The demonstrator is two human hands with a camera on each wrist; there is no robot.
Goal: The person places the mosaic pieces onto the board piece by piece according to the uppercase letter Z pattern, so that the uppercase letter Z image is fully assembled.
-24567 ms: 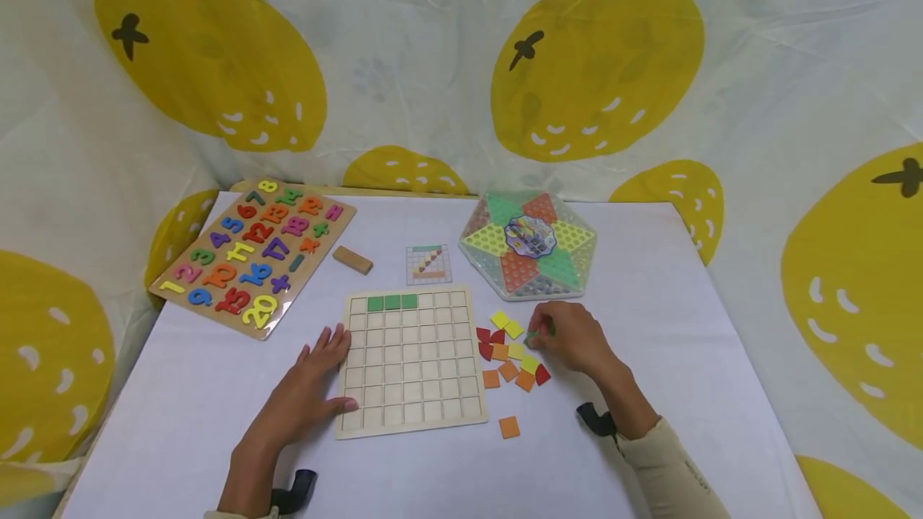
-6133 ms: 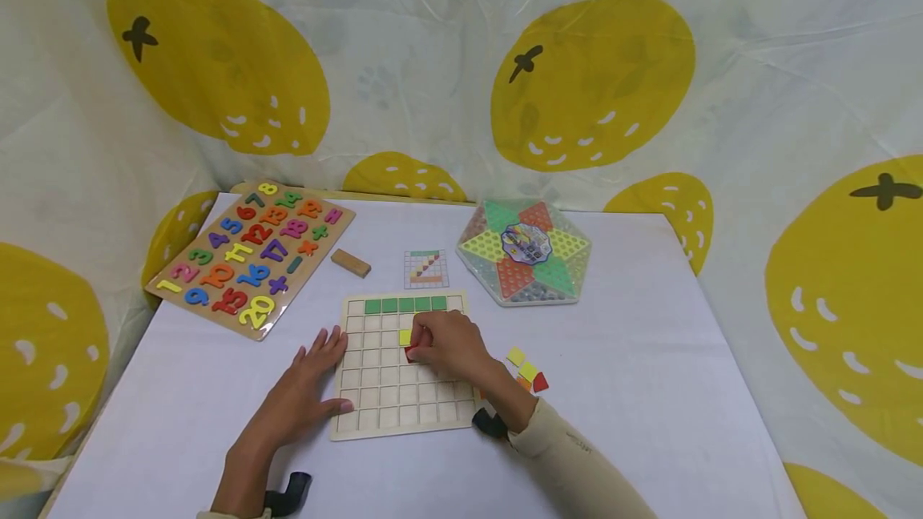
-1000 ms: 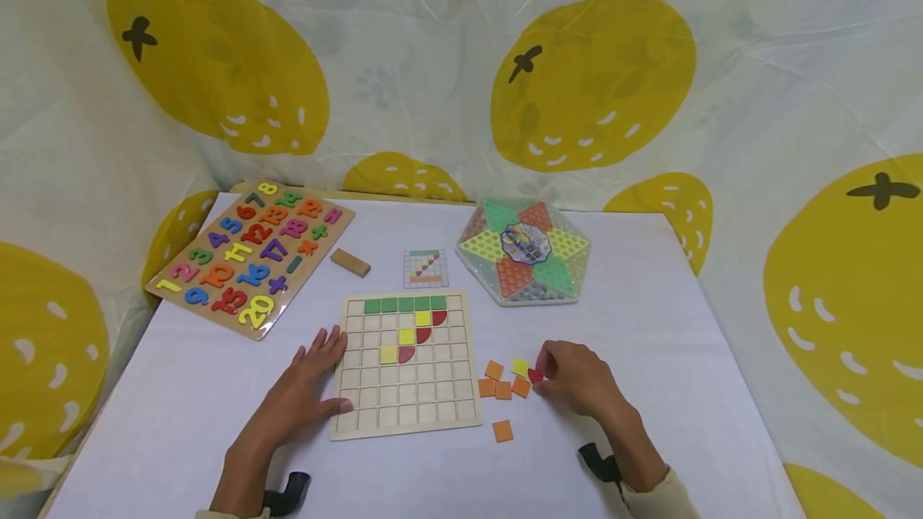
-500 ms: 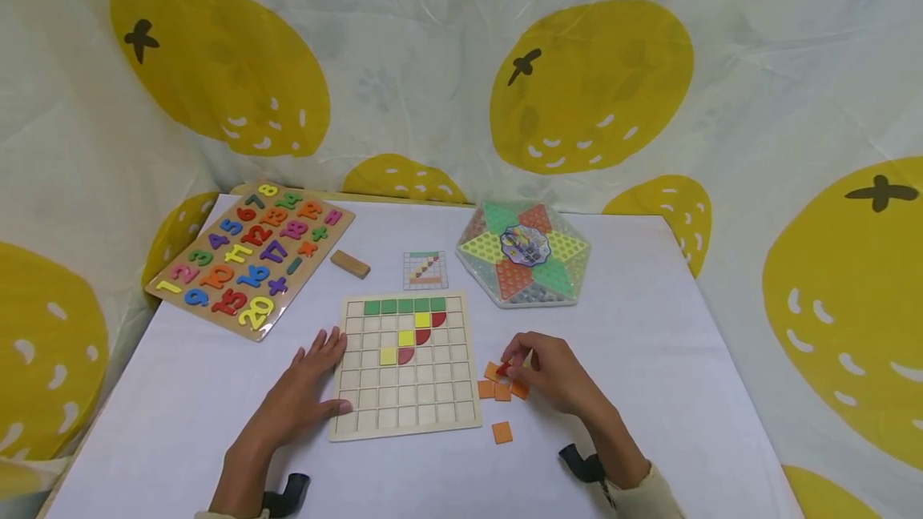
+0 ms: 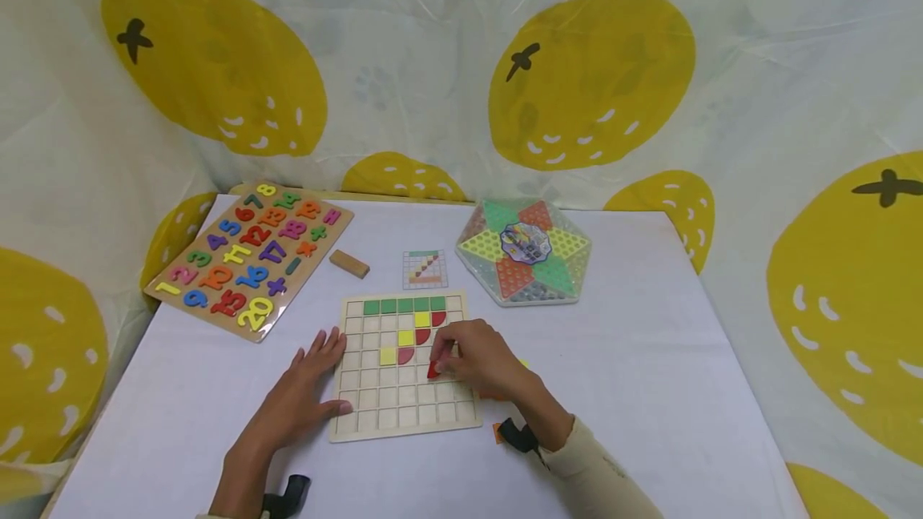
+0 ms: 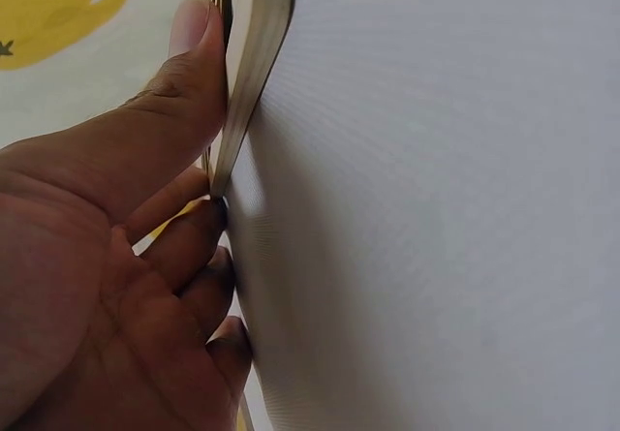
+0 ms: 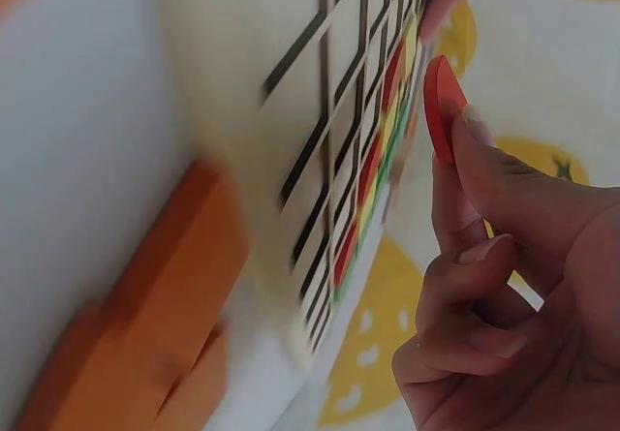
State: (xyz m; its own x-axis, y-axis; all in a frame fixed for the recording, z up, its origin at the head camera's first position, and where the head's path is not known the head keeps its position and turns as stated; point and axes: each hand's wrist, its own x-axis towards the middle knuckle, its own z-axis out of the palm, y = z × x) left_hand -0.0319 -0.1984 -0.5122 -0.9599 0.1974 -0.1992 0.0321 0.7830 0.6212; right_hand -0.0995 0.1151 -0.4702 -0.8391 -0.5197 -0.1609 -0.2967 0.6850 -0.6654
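Observation:
My right hand [image 5: 476, 357] pinches a red quarter-circle tile [image 7: 442, 111] between thumb and fingertips, just over the right half of the wooden grid board [image 5: 407, 416]. In the right wrist view that tile is tilted and apart from the board. My left hand [image 5: 306, 379] rests along the board's left edge, fingers extended and thumb on the rim. Green square tiles [image 5: 405, 306] form a row near the board's top. Below them, yellow squares [image 5: 406, 338] and red quarter-circles [image 5: 405, 356] sit in pairs, stepping down to the left.
Orange tiles [image 7: 145, 324] lie right of the board, partly hidden by my right arm in the head view. Behind the board are a pattern card [image 5: 425, 270], a wooden block [image 5: 349, 263] and a hexagonal star-patterned game board [image 5: 525, 283]. A number puzzle [image 5: 248, 259] lies left.
Over the frames, the green row has grown and yellow and red tiles have joined it. Most recently, my right hand carried a red tile left from the loose pieces; my left hand stayed.

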